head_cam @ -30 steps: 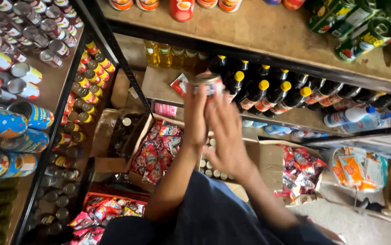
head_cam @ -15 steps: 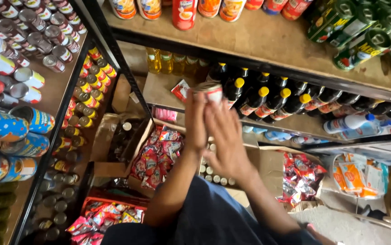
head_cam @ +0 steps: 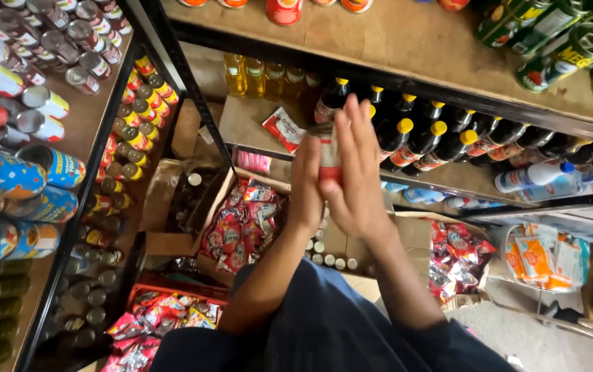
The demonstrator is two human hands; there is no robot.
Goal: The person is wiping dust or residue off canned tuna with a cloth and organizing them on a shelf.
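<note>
A small can with a red and white label is pressed between my two palms in front of the shelves. My left hand holds its left side, fingers pointing up. My right hand lies flat against its right side with the fingers spread, covering most of the can. Behind the hands, dark bottles with yellow caps stand in a row on a lower wooden shelf.
Tins fill the black metal rack on the left. A wooden upper shelf carries green cans and red jars. Yellow oil bottles, open cartons of red snack packets and small jars sit below.
My right hand's fingers have spread and slid up over the can, hiding its top. Both hands stay together at about the same height in front of the bottle shelf.
</note>
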